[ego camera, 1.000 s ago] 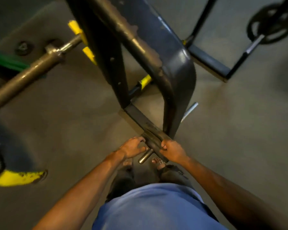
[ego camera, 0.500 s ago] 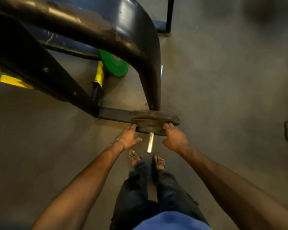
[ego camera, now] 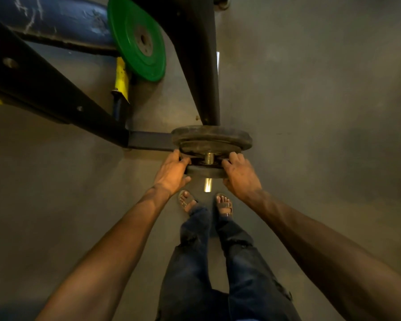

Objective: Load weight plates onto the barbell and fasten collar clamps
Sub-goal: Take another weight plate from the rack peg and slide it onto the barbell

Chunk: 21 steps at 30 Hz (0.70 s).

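Head view, looking steeply down: at the upper left of the frame a dark rack frame (ego camera: pixel 44 89) slants toward the centre, with a scratched blue beam (ego camera: pixel 56 22) above it. Right of that, near the top centre, a green plate (ego camera: pixel 137 38) stands on edge beside a yellow bracket (ego camera: pixel 121 77). A black upright post (ego camera: pixel 199 66) runs down from the top centre to the middle of the frame.

At the centre, a shiny steel peg (ego camera: pixel 209 158) points toward the camera. Larger dark plates (ego camera: pixel 212 139) sit farther back on it, against the post. A smaller black plate (ego camera: pixel 206 171) sits nearer the camera on the same peg, with a gap between it and the larger ones; the peg's end shows below it.

The left hand (ego camera: pixel 171 172) clasps the left rim of the smaller black plate, fingers curled behind it and thumb in front. The right hand (ego camera: pixel 240 173) clasps the right rim the same way. Both arms reach in from the lower corners.

Below the plate, at lower centre, two sandalled feet (ego camera: pixel 223 205) and dark jeans (ego camera: pixel 218 262) stand on the grey floor (ego camera: pixel 310 112). At the right edge, a small dark object is cut off and too blurred to identify.
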### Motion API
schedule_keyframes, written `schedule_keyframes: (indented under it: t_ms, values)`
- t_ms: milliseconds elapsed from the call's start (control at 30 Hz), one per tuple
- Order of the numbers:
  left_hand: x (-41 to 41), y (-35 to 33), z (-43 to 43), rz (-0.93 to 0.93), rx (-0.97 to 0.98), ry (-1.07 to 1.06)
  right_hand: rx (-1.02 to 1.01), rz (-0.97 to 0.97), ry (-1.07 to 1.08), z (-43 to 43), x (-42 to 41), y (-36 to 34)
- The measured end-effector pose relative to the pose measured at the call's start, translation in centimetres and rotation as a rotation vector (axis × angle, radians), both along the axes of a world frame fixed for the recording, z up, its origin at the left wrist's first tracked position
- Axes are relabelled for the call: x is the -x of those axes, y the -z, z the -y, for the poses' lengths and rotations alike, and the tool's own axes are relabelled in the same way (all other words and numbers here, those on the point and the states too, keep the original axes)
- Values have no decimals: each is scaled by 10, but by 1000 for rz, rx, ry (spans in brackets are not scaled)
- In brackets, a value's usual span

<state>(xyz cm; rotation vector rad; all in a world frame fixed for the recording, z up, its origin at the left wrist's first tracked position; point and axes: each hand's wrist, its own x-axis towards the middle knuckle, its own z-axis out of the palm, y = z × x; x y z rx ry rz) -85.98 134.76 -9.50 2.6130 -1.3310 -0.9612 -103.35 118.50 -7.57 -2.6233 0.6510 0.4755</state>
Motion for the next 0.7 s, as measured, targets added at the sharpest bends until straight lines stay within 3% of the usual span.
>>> schedule_keyframes:
  t_ms: [200, 400, 533, 700]
  values:
    - [17, 6, 0, 120, -39, 137, -89, -88, 49, -19, 9, 8]
    - [38, -18, -41, 5, -149, 204, -206, -194, -71, -30, 24, -7]
    - [70, -65, -105, -105, -66, 65, -212, -201, -205, -60, 36, -37]
    - [123, -136, -194, -51, 23, -277, -251, -78, -465, -107, 38, -92]
